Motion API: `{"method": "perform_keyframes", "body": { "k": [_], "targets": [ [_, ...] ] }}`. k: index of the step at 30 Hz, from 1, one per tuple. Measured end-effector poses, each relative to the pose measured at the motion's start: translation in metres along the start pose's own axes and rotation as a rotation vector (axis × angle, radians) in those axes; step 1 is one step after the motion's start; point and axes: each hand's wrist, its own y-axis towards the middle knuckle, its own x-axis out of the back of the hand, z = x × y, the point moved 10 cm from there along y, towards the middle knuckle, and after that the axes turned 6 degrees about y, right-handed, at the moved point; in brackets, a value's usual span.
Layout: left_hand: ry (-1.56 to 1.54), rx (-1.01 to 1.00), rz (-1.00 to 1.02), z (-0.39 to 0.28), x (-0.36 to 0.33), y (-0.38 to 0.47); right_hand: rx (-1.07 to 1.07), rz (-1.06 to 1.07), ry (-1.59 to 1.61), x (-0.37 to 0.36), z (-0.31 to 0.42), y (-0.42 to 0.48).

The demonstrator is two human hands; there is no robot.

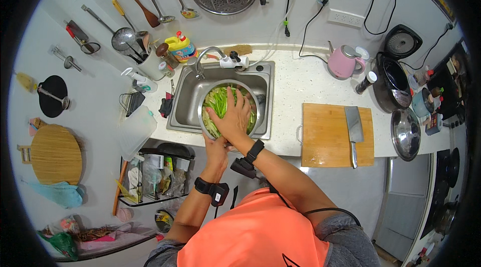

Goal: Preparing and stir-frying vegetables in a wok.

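A round metal bowl (200,116) is held over the right part of the stainless steel sink (186,98). Inside it lie cut green vegetable pieces (216,103), pale at some ends. My left hand (216,151) grips the near rim of the bowl, its fingers partly hidden by the other wrist. Spread over the vegetables, my right hand (233,116) rests with its palm down and fingers apart, covering part of them. The faucet (212,54) with a white fitting stands just behind the bowl.
Right of the sink, a wooden cutting board (325,135) bears a cleaver (354,124). Farther right are a pink electric kettle (342,64), a black cooker (391,83) and a glass lid (406,134). Left of the sink stand a spray bottle (144,82) and a yellow detergent jug (182,47).
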Motion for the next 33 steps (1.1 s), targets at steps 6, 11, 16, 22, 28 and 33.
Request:
{"method": "perform_keyframes", "body": {
  "k": [6,11,16,22,28,33],
  "targets": [
    [0.165,-0.087,-0.038,-0.044,0.031,0.042,0.003,-0.1,0.164,-0.05,0.015,0.027],
    [0.275,-0.203,-0.044,-0.088,0.037,0.07,-0.026,-0.141,0.286,-0.084,0.028,0.058],
    [0.341,-0.326,-0.09,-0.121,0.043,0.092,-0.029,-0.133,0.393,-0.107,0.038,0.085],
    [0.383,-0.364,-0.064,-0.142,0.042,0.111,-0.033,-0.19,0.484,-0.128,0.041,0.105],
    [0.526,-0.55,-0.034,-0.169,0.05,0.123,-0.011,-0.24,0.553,-0.138,0.054,0.117],
    [0.671,-0.678,-0.044,-0.189,0.046,0.119,-0.007,-0.274,0.576,-0.14,0.063,0.121]
  ]
}}
